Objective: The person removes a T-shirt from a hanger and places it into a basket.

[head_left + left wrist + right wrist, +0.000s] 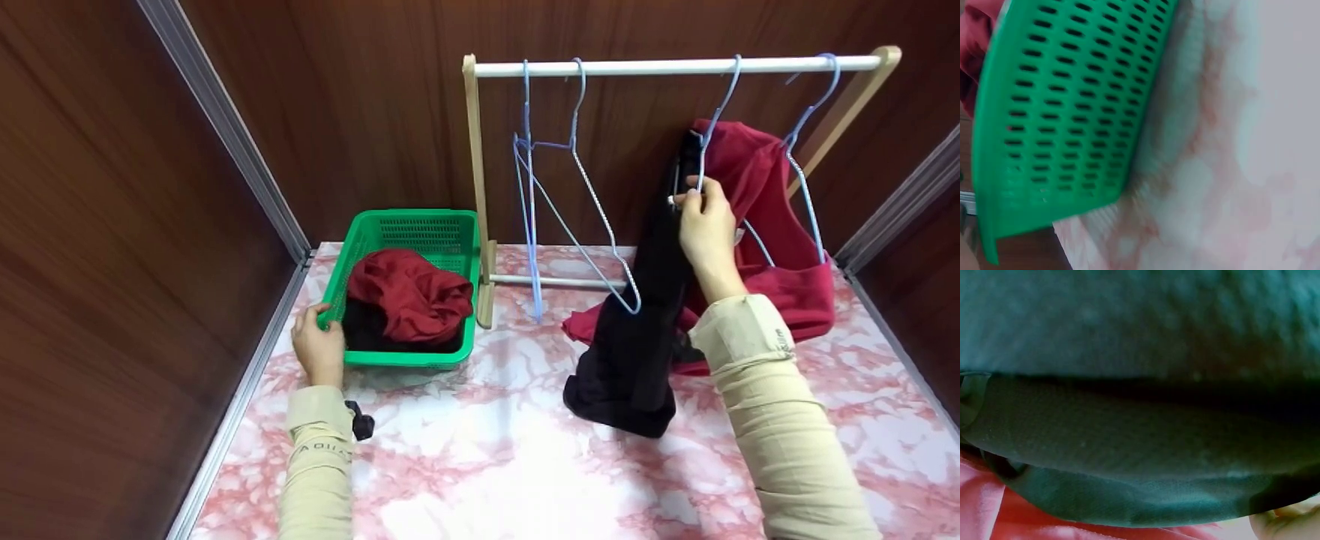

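Observation:
At the left, my left hand (318, 346) grips the near-left rim of a green plastic basket (405, 358). A crumpled dark red cloth (412, 296) lies in it over a black cloth (363, 322). My right hand (709, 225) pinches the blue-white wire of a hanger (720, 112) hooked on the rack's rail. Black trousers (637, 360) hang from this hanger, their lower end on the tabletop. Behind and right, a pinkish-red garment (787, 300) hangs on another hanger (808, 199). In the right wrist view, dark fabric (1145, 433) fills most of the picture.
A clothes rack has a white rail (660, 67) and wooden posts (480, 180). Two bare hangers (592, 195) hang at its left end. The marbled pink-white tabletop (480, 465) meets brown wood-grain walls (337, 97) with metal edge strips.

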`<state>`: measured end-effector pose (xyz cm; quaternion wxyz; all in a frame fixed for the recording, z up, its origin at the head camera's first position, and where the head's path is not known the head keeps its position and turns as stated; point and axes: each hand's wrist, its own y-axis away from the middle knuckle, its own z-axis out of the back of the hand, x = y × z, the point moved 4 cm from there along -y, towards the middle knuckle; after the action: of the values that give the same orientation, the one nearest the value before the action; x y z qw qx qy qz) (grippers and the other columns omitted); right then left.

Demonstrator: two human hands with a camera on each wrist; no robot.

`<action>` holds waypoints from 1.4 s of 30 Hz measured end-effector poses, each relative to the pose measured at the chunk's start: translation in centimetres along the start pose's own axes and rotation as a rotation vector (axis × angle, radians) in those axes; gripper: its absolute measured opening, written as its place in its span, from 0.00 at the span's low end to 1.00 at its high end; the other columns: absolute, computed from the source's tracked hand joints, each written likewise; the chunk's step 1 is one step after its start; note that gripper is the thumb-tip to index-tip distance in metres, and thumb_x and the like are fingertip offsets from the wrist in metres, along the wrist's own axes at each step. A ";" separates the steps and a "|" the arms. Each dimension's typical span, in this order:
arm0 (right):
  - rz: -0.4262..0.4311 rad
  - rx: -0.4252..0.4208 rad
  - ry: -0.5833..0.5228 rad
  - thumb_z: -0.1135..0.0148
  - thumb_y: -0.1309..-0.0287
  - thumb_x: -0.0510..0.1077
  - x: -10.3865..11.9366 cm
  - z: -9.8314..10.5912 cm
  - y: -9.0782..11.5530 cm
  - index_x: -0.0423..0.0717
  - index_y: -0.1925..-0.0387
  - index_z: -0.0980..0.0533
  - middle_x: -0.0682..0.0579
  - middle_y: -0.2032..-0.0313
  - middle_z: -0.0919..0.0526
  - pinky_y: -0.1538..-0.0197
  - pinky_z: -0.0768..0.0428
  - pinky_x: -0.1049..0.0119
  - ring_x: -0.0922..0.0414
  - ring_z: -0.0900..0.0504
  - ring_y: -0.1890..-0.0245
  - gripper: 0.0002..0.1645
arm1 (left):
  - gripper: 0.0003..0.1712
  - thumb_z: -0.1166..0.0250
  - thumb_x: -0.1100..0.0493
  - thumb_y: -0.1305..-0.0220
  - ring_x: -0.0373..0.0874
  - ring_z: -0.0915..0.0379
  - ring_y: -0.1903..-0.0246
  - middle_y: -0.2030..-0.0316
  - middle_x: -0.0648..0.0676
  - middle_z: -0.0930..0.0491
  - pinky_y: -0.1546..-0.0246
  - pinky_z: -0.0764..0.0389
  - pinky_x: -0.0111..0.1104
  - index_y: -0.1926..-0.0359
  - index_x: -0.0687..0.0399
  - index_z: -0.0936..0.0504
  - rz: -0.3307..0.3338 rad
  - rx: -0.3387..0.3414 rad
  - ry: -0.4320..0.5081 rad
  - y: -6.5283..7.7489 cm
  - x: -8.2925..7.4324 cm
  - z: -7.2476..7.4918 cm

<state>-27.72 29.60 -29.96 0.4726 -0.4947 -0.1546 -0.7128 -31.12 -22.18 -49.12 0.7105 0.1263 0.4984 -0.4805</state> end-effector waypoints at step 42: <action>0.026 -0.032 -0.094 0.62 0.30 0.43 -0.2 -0.7 0.4 0.42 0.40 0.32 0.85 0.86 0.30 0.45 0.32 0.73 0.81 0.28 0.72 0.22 | 0.34 0.56 0.77 0.46 0.60 0.34 0.43 0.41 0.71 0.30 0.37 0.35 0.47 0.36 0.61 0.34 0.302 0.149 0.206 -0.4 3.6 -0.7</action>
<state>-27.80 29.03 -30.53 0.4662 -0.5372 -0.1587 -0.6847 -31.69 -23.87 -52.32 0.7083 0.3005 0.5070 -0.3886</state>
